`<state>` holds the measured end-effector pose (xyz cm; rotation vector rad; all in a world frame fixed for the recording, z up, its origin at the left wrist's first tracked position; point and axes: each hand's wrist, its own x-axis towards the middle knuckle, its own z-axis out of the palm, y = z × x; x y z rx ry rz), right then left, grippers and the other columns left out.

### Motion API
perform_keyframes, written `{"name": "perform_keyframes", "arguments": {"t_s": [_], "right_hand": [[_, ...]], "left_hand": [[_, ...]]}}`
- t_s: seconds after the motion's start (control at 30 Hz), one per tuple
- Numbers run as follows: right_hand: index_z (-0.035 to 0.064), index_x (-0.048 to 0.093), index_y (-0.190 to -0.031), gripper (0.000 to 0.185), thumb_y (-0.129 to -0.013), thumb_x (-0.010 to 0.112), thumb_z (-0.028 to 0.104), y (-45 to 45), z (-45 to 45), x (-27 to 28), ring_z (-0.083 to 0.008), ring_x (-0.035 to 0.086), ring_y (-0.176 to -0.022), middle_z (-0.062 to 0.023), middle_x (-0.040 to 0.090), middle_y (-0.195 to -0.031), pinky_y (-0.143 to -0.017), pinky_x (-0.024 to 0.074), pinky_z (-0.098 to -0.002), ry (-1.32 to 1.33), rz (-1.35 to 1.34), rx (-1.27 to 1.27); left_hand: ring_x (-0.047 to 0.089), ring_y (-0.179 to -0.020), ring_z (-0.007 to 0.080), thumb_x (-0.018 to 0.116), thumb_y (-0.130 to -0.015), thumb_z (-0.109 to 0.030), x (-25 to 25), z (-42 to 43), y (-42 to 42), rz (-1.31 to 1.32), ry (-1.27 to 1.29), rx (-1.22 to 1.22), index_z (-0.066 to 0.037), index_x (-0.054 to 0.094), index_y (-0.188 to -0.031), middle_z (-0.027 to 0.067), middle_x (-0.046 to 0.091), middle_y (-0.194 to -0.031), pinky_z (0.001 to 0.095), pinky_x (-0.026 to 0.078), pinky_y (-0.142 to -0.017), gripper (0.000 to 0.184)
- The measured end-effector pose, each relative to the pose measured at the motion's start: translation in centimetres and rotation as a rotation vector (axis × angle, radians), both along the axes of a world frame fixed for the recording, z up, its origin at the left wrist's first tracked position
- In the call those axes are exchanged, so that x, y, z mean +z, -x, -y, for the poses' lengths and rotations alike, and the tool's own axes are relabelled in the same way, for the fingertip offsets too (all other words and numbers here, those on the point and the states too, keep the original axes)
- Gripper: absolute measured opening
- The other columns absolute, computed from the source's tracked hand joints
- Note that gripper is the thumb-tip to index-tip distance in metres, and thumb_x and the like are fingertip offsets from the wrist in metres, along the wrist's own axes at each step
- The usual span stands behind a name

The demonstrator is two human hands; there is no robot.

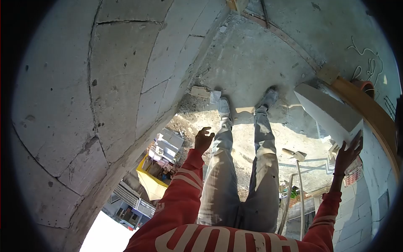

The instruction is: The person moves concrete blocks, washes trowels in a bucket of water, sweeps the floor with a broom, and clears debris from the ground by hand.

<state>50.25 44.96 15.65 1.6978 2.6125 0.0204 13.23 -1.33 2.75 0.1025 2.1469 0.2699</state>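
My left hand (204, 140) hangs in the air beside my left leg, with nothing in it and its fingers loosely bent and apart. On the right, a large pale concrete block (329, 108) stands near the long brown board. My right hand (349, 155) lies against the near end of this block, fingers spread over its lower edge. Whether the hand bears any of the block's weight, I cannot tell.
A wall of big grey blocks (121, 63) rises on the left. The brown board (369, 113) runs along the right, with a pale rope (371, 65) beyond it. Rubble pieces (201, 91) lie by my left foot. Wooden poles (300, 197) stand behind my legs.
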Motion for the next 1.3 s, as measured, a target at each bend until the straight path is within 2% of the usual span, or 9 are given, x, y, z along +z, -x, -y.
{"name": "perform_keyframes", "arguments": {"t_s": [0.2, 0.43, 0.6, 0.67, 0.77, 0.9, 1.07, 1.17, 1.3], "right_hand": [[0.0168, 0.034, -0.148, 0.066, -0.088, 0.063, 0.011, -3.4, -1.1, -2.7, -0.0331, 0.045, -0.126, -0.0152, 0.044, -0.138, -0.102, 0.0429, -0.0480, -0.113, 0.113, 0.013], [0.0119, 0.041, -0.143, 0.056, -0.093, 0.060, 0.030, -8.9, -3.9, -6.1, -0.0344, 0.048, -0.124, -0.0155, 0.052, -0.134, -0.098, 0.0462, -0.0464, -0.382, 0.375, 0.015], [0.0074, 0.050, -0.135, 0.046, -0.095, 0.060, 0.029, -1.7, 4.0, -6.1, -0.0321, 0.052, -0.121, -0.0144, 0.056, -0.129, -0.097, 0.0470, -0.0453, -0.499, 0.356, -0.074], [0.0031, 0.053, -0.130, 0.038, -0.095, 0.060, 0.015, 0.9, 10.1, -8.3, -0.0280, 0.057, -0.117, -0.0137, 0.057, -0.128, -0.099, 0.0464, -0.0426, -0.183, 0.125, 0.180], [0.0016, 0.052, -0.128, 0.036, -0.092, 0.059, 0.006, 7.3, 19.5, -13.9, -0.0269, 0.056, -0.115, -0.0136, 0.057, -0.126, -0.102, 0.0432, -0.0407, 0.177, -0.048, 0.054], [0.0017, 0.055, -0.122, 0.041, -0.082, 0.059, -0.006, 14.9, 26.9, -18.8, -0.0256, 0.060, -0.104, -0.0129, 0.060, -0.111, -0.093, 0.0465, -0.0385, 0.651, -0.245, -0.063], [0.0052, 0.048, -0.131, 0.055, -0.079, 0.065, 0.001, 26.5, 29.8, -22.0, -0.0343, 0.053, -0.114, -0.0172, 0.054, -0.122, -0.096, 0.0431, -0.0437, 0.894, -0.396, 0.399], [0.0052, 0.042, -0.137, 0.071, -0.072, 0.072, 0.006, 33.2, 31.1, -22.1, -0.0315, 0.050, -0.118, -0.0159, 0.048, -0.129, -0.102, 0.0383, -0.0441, 0.817, -0.448, 0.678], [0.0069, 0.052, -0.128, 0.053, -0.077, 0.067, 0.011, 36.5, 33.5, -26.5, -0.0280, 0.058, -0.103, -0.0133, 0.059, -0.114, -0.091, 0.0444, -0.0441, 0.662, -0.379, 0.773]], "left_hand": [[0.061, -0.102, 0.0322, 0.069, -0.075, -0.030, -7.2, 1.2, 5.4, -0.018, -0.037, -0.062, -0.009, 0.061, -0.118, 0.0168, 0.065, -0.106, 0.0417, 0.048, -0.091, 0.049], [0.060, -0.100, 0.0372, 0.074, -0.069, -0.020, -20.5, 2.3, 14.2, -0.267, 0.003, -0.641, -0.009, 0.057, -0.121, 0.0191, 0.059, -0.108, 0.0467, 0.050, -0.087, 0.056], [0.049, -0.118, 0.0345, 0.070, -0.070, -0.016, -30.1, 3.4, 17.5, -0.461, -0.057, -0.880, -0.012, 0.051, -0.128, 0.0139, 0.052, -0.123, 0.0518, 0.045, -0.091, 0.061], [0.044, -0.123, 0.0329, 0.071, -0.072, -0.015, -33.3, 4.5, 17.8, -0.570, -0.062, -1.017, -0.013, 0.048, -0.131, 0.0119, 0.048, -0.129, 0.0565, 0.042, -0.092, 0.064], [0.043, -0.123, 0.0327, 0.071, -0.073, -0.017, -37.1, 6.9, 17.4, -0.647, -0.030, -1.036, -0.016, 0.048, -0.131, 0.0127, 0.048, -0.130, 0.0592, 0.038, -0.094, 0.063], [0.043, -0.121, 0.0318, 0.078, -0.072, -0.021, -35.8, 8.1, 17.0, -0.604, 0.009, -0.923, -0.016, 0.054, -0.127, 0.0098, 0.047, -0.127, 0.0569, 0.037, -0.092, 0.060], [0.049, -0.108, 0.0276, 0.076, -0.074, -0.016, -27.8, 7.6, 16.6, -0.516, -0.150, -0.649, -0.013, 0.067, -0.106, 0.0056, 0.051, -0.110, 0.0541, 0.038, -0.089, 0.034], [0.052, -0.103, 0.0274, 0.075, -0.074, -0.010, -21.6, 4.9, 15.3, -0.534, -0.292, -0.547, -0.010, 0.068, -0.097, 0.0061, 0.052, -0.105, 0.0475, 0.041, -0.087, 0.024], [0.054, -0.103, 0.0297, 0.075, -0.073, -0.002, -15.0, 1.5, 12.2, -0.421, -0.557, -0.291, -0.004, 0.067, -0.088, 0.0102, 0.052, -0.102, 0.0449, 0.044, -0.088, 0.018]]}}
